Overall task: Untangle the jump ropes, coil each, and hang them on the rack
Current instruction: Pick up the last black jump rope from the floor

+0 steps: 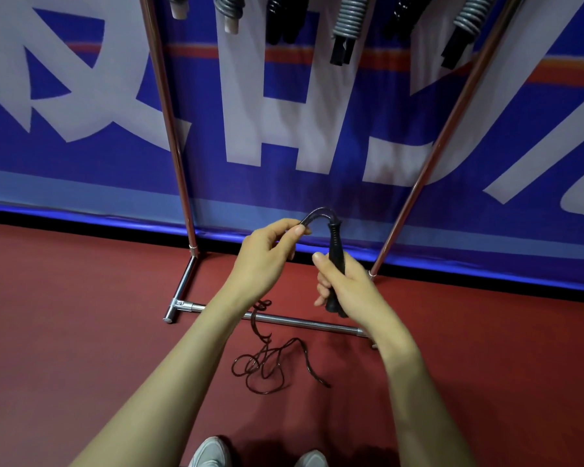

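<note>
1. Rope (320, 209) is arching in the air between both hands, low in front of the rack (177, 163).
2. Right hand (348, 288) is gripping the black handle (335, 251) upright, with its fingers curled round the lower part and the thumb lying up along it. There may be two handles in that fist, can't tell.
3. Left hand (263, 257) is pinching the rope between thumb and forefinger, just beside the handle's top end. The other fingers are curling loosely under.
4. Rest of the rope is dropping behind the left forearm, crossing the rack's bottom bar (300, 321) and lying in a loose tangle on the red floor (81, 315), a little ahead of the person's feet.
5. Rack is standing on that floor, right in front of a blue banner (284, 112) with big white lettering, its two metal posts running up out of view.
6. Coiled ropes (349, 18), some grey and some black, are hanging between the posts at the top, handles pointing down.
7. Light-coloured shoes (209, 453) are showing at the bottom edge.
</note>
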Demonstrator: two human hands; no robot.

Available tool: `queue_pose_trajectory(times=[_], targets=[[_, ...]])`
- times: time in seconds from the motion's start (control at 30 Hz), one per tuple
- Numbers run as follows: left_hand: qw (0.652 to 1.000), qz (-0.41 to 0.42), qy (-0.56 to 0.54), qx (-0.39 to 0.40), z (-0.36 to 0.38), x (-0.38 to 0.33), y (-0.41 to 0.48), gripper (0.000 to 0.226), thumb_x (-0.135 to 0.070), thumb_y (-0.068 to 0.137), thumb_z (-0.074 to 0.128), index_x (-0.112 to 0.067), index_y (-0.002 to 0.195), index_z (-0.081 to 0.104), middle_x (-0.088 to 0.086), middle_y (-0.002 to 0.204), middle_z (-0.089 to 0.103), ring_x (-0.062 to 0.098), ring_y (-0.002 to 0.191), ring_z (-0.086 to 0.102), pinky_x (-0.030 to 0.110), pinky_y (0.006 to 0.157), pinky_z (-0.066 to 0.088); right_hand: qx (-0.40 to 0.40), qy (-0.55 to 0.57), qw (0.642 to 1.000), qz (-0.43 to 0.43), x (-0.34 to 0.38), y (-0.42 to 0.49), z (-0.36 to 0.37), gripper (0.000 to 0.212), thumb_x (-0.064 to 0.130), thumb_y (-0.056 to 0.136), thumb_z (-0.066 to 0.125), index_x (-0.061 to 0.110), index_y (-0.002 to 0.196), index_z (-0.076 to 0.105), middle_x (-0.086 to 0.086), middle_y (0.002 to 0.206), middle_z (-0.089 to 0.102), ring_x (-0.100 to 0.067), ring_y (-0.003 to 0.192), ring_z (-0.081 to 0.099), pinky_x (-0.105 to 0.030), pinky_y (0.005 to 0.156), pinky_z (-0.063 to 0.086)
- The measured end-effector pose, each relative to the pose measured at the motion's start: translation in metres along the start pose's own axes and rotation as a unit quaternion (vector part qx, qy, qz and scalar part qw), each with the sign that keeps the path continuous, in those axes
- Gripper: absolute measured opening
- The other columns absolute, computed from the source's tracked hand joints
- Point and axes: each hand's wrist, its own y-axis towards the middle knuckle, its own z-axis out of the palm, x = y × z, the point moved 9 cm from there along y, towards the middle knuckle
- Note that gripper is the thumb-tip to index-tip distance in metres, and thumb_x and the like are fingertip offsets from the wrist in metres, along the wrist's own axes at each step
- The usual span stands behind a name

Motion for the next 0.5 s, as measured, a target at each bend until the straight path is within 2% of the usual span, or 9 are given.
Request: queue_pose_trajectory(times=[0.1, 0.23, 0.33, 0.4, 0.5], targets=[[1.0, 0.005, 0.024, -0.014, -0.004, -0.001, 0.001, 0.024, -0.031, 0.1, 0.049, -0.021, 0.088, 0.068, -0.005, 0.057, 0.04, 0.006, 0.051, 0.033, 0.018, 0.049, 0.029, 0.018, -0.002, 1.0, 0.012, 0.004, -0.006, 0.007, 0.026, 0.033, 0.096, 0.054, 0.012, 0.082, 0.046, 0.004, 0.058, 0.05, -0.015, 0.043, 0.05, -0.025, 0.046, 0.042], [1.0, -0.017, 0.004, -0.014, -0.007, 0.004, 0.003, 0.027, -0.034, 0.099, 0.052, -0.017, 0.085, 0.068, -0.011, 0.054, 0.04, 0.004, 0.049, 0.035, 0.019, 0.051, 0.031, -0.037, -0.001, 0.999, -0.027, 0.013, -0.008, -0.004, 0.022, 0.032, 0.096, 0.055, 0.014, 0.087, 0.048, 0.007, 0.049, 0.038, -0.01, 0.034, 0.031, -0.027, 0.042, 0.03], [0.999, -0.03, -0.003, -0.024, -0.009, 0.008, 0.004, 0.029, -0.035, 0.098, 0.053, -0.015, 0.082, 0.066, -0.012, 0.051, 0.041, 0.004, 0.048, 0.035, 0.024, 0.053, 0.031, 0.004, 0.018, 1.0, -0.023, 0.015, -0.008, 0.003, 0.017, 0.031, 0.097, 0.053, 0.015, 0.095, 0.049, 0.005, 0.055, 0.035, -0.009, 0.036, 0.028, -0.024, 0.039, 0.029], [0.999, -0.03, -0.006, -0.036, -0.011, 0.007, 0.004, 0.029, -0.034, 0.098, 0.053, -0.014, 0.081, 0.067, -0.012, 0.049, 0.04, 0.003, 0.046, 0.034, 0.023, 0.052, 0.031, 0.028, 0.014, 1.0, -0.003, 0.01, -0.008, 0.008, 0.018, 0.03, 0.098, 0.052, 0.015, 0.092, 0.045, 0.005, 0.061, 0.037, -0.008, 0.04, 0.029, -0.024, 0.039, 0.033], [0.999, -0.036, -0.029, -0.025, -0.01, 0.006, 0.004, 0.028, -0.032, 0.097, 0.055, -0.013, 0.082, 0.069, -0.011, 0.051, 0.042, 0.004, 0.045, 0.034, 0.019, 0.048, 0.03, -0.013, 0.008, 0.999, 0.029, -0.002, -0.005, 0.003, 0.022, 0.031, 0.098, 0.052, 0.017, 0.085, 0.042, 0.005, 0.06, 0.037, -0.007, 0.04, 0.029, -0.022, 0.038, 0.028]])
